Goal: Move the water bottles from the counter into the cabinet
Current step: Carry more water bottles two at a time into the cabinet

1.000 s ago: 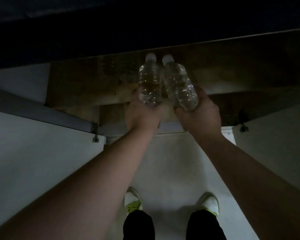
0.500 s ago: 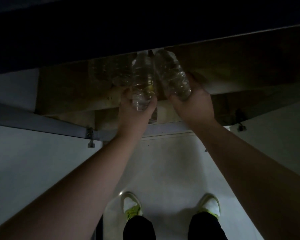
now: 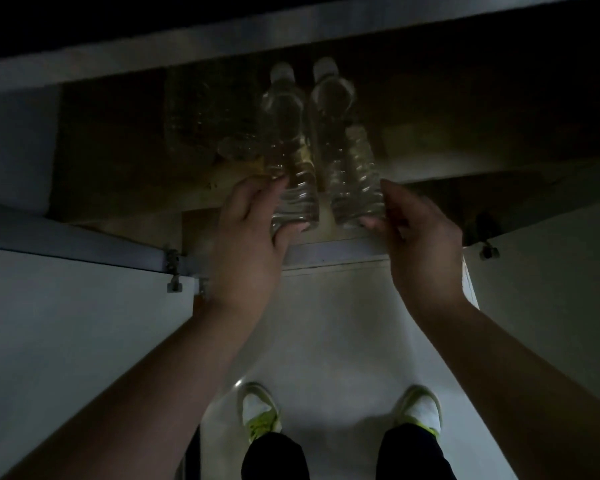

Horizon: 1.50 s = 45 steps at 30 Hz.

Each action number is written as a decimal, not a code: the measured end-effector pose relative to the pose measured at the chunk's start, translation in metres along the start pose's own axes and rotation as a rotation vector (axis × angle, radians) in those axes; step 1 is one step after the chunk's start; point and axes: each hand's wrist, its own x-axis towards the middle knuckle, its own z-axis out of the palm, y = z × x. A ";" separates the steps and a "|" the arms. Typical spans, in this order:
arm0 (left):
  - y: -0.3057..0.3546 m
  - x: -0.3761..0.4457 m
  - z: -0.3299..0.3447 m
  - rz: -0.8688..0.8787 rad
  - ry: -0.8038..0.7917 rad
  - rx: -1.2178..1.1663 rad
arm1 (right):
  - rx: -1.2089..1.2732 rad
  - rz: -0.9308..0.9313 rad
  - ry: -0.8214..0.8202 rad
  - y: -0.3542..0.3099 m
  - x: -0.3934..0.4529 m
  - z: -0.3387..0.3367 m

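Standing at the open cabinet (image 3: 125, 188), the person looks down from the head view at two clear water bottles side by side on its wooden shelf (image 3: 465, 161), white caps pointing into the dark back. The left bottle (image 3: 286, 150) and the right bottle (image 3: 347, 157) are just beside each other, with a thin gap between them, and their bases are near the shelf's front edge.

The left hand (image 3: 246, 237) is at the base of the left bottle: its thumb curls under the bottom and its fingers lie along the bottle's left side, so it grasps the bottle loosely. The right hand (image 3: 420, 237) is just beside the base of the right bottle, fingers loosely bent, their tips touching or nearly touching the plastic; in this dim light I cannot tell whether it holds the bottle or has let it go.

Further left on the shelf, more clear bottles (image 3: 205, 123) are barely visible in shadow. White cabinet doors (image 3: 66, 341) hang open on either side, each with a metal hinge (image 3: 173, 271) showing. Below, on the pale floor (image 3: 336, 341), are the person's white and yellow shoes (image 3: 258, 412) and dark trouser legs.
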 end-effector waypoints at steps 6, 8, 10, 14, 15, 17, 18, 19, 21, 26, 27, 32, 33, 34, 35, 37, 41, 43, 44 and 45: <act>-0.001 0.024 0.009 0.148 0.055 0.190 | -0.052 -0.093 0.089 -0.002 0.027 0.025; -0.001 0.032 0.011 0.178 0.074 0.214 | -0.071 -0.095 0.100 -0.001 0.037 0.028; -0.004 0.042 0.012 0.212 0.068 0.241 | -0.097 -0.098 0.105 0.000 0.046 0.031; -0.017 0.061 0.013 0.248 0.034 0.350 | -0.167 -0.118 0.071 0.003 0.064 0.032; -0.018 0.066 0.014 0.254 0.023 0.366 | -0.178 -0.115 0.074 0.004 0.068 0.032; -0.021 0.074 0.014 0.251 0.010 0.401 | -0.172 -0.123 0.083 0.001 0.076 0.034; -0.023 0.079 0.013 0.254 0.014 0.416 | -0.180 -0.137 0.083 -0.001 0.080 0.036; -0.023 0.083 0.012 0.263 0.018 0.424 | -0.204 -0.148 0.076 0.000 0.084 0.036; -0.024 0.088 0.009 0.282 0.003 0.444 | -0.235 -0.150 0.056 0.001 0.090 0.038; -0.026 0.099 0.009 0.269 -0.027 0.458 | -0.234 -0.105 0.042 0.001 0.098 0.043; -0.025 0.101 0.009 0.257 -0.023 0.445 | -0.227 -0.089 0.050 0.000 0.099 0.044; -0.023 0.106 0.011 0.239 -0.017 0.409 | -0.241 -0.070 0.054 -0.004 0.100 0.045; -0.023 0.106 0.012 0.233 -0.028 0.407 | -0.255 -0.070 0.047 -0.005 0.099 0.045; -0.022 0.104 0.012 0.231 -0.038 0.402 | -0.267 -0.067 0.033 -0.005 0.097 0.044; -0.021 0.101 0.011 0.231 -0.045 0.397 | -0.272 -0.062 0.017 -0.005 0.093 0.044; -0.020 0.092 0.006 0.235 -0.062 0.392 | -0.278 -0.057 0.006 -0.007 0.081 0.040; -0.013 0.058 -0.015 0.236 -0.117 0.365 | -0.310 -0.059 -0.012 -0.013 0.043 0.017; -0.006 0.038 -0.028 0.188 -0.180 0.272 | -0.331 -0.039 -0.077 -0.019 0.023 -0.003; -0.002 0.026 -0.036 0.150 -0.228 0.224 | -0.362 -0.034 -0.127 -0.024 0.012 -0.014; 0.002 0.015 -0.045 0.119 -0.269 0.186 | -0.405 -0.027 -0.179 -0.029 0.001 -0.025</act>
